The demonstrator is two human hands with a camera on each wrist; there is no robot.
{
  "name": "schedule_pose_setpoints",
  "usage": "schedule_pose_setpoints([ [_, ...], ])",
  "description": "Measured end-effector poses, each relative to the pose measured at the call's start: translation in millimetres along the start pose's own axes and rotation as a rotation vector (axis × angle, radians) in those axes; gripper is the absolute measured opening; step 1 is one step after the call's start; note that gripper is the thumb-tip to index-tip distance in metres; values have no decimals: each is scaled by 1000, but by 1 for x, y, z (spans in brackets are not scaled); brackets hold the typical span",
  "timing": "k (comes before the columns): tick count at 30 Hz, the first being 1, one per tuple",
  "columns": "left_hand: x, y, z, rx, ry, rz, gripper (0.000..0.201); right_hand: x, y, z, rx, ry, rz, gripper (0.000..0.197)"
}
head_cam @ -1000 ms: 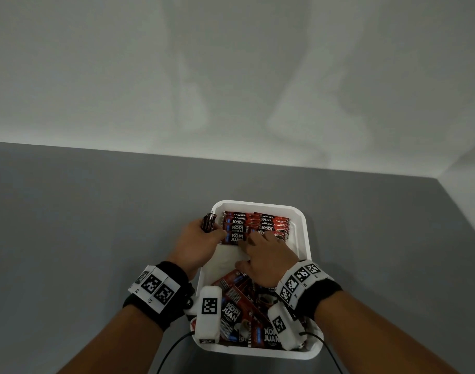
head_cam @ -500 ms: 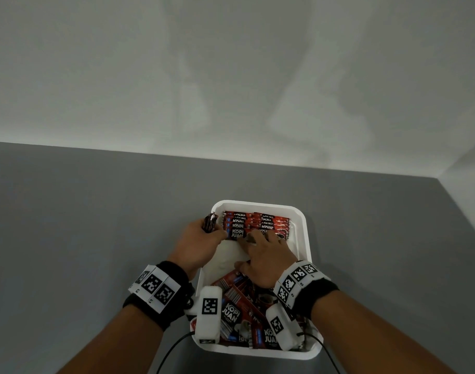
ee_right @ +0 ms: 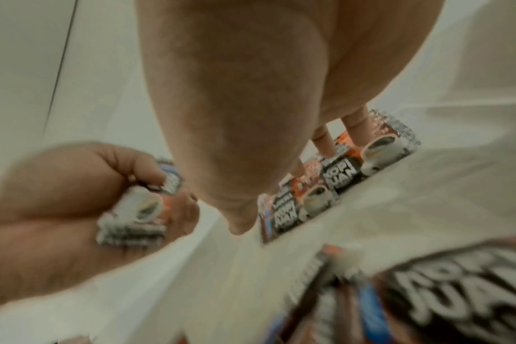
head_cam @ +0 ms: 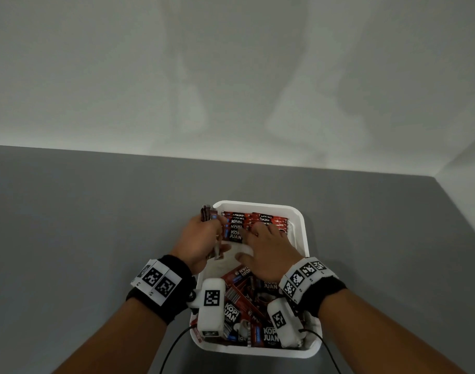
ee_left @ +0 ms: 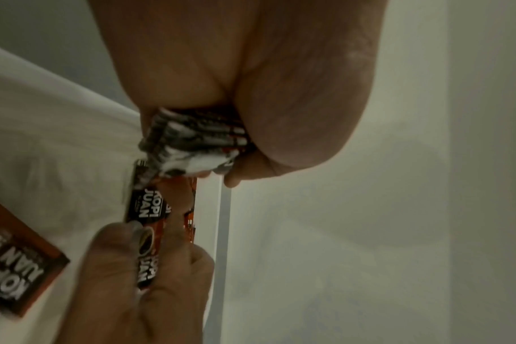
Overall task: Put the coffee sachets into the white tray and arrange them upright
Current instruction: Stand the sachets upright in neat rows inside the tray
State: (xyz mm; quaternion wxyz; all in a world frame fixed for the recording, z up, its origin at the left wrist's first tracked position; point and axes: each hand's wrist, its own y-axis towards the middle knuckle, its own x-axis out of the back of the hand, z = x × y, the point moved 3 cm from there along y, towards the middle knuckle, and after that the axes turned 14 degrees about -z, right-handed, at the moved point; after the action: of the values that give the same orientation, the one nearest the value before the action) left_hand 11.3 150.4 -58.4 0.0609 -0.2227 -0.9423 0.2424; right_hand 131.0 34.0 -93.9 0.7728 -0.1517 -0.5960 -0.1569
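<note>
The white tray (head_cam: 304,228) sits on the grey table. A row of red and black coffee sachets (head_cam: 258,219) stands on edge against its far wall. My right hand (head_cam: 267,242) lies over this row with straight fingers (ee_right: 324,144) resting on the sachet tops (ee_right: 341,173); its thumb hangs free. My left hand (head_cam: 202,236), at the tray's far left corner, grips a bundle of sachets (head_cam: 208,212), whose ends show below the palm (ee_left: 192,142) and in the right wrist view (ee_right: 137,210). Loose sachets (head_cam: 247,314) lie flat in the tray's near half.
Bare white tray floor (head_cam: 217,268) shows between the standing row and the loose pile. Grey table (head_cam: 96,225) spreads left and right of the tray, ending at a pale wall (head_cam: 231,76) behind. Cables (head_cam: 174,346) trail from the wrist cameras.
My right hand's fingers slid forward onto the top of the standing row. The left hand kept the bundle and shifted it slightly, so its lower end now shows under the palm.
</note>
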Motion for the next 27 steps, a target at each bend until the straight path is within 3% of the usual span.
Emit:
schedule_pose_setpoints([
  [4, -12, -3, -2, -32, -107, 49, 23, 35, 7, -1, -203, 601, -174, 33],
  [6, -20, -5, -3, -34, -174, 55, 24, 44, 7, -2, -323, 885, -194, 32],
  [8, -28, -10, -5, -37, -201, 90, 26, 48, 6, -4, -338, 970, -230, 33],
  [10, -32, -11, -8, -44, -201, 90, 27, 53, 6, -8, -341, 958, -272, 32],
  [13, -30, -7, -12, -49, -205, 20, 7, 61, 6, -18, -365, 907, -314, 24],
  [17, -33, -7, -9, -82, -128, 48, 6, 66, 9, -15, -270, 746, -314, 11],
  [19, -29, -1, -5, -100, -86, -6, 11, 66, 14, -19, -238, 601, -327, 9],
  [23, -10, 11, -4, -79, -46, -127, 20, 53, 21, -41, -208, 234, -144, 15],
  [27, -2, 10, -1, -84, 31, -91, 19, 22, 20, -42, -175, 25, 40, 13],
])
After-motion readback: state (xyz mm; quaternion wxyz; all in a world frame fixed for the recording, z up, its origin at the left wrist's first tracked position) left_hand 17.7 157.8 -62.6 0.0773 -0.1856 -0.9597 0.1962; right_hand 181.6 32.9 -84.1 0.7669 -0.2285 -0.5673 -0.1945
